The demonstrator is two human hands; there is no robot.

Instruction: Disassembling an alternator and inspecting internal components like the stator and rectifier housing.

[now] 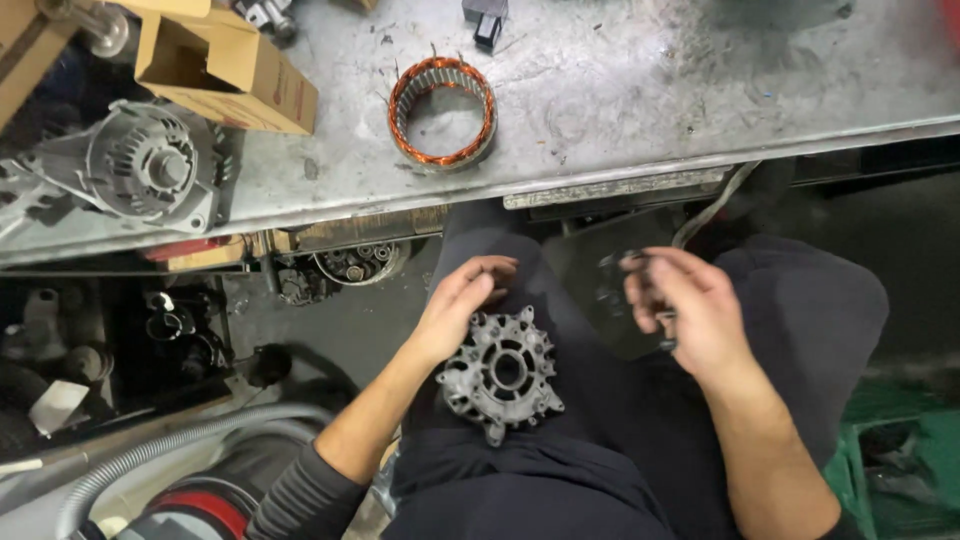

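1. Two bare hands are seen above the lap at the centre of the frame; the left hand [462, 305] is laid with curled fingers against the upper left edge of a grey cast-metal end housing [503, 375], touching it without its grip being closed around it.
2. The right hand [690, 310], right of centre, is closed in a pinching grip on a small dark part [640, 262]; the part is blurred and what it is cannot be told.
3. The end housing is lying flat on the dark trousers [600, 400], on the thigh just below the left hand, with its round central hole facing up.
4. A worn grey metal tabletop [650, 90] is spread across the upper part of the frame.
5. A copper-wound stator ring [442, 112] is set on the tabletop at upper centre, well apart from both hands.
6. A cardboard box [225, 65] is placed at the upper left, and a grey alternator body [150, 165] is set just below it at the left edge of the tabletop.
7. A grey ribbed hose [180, 445] is curved across the lower left of the frame.
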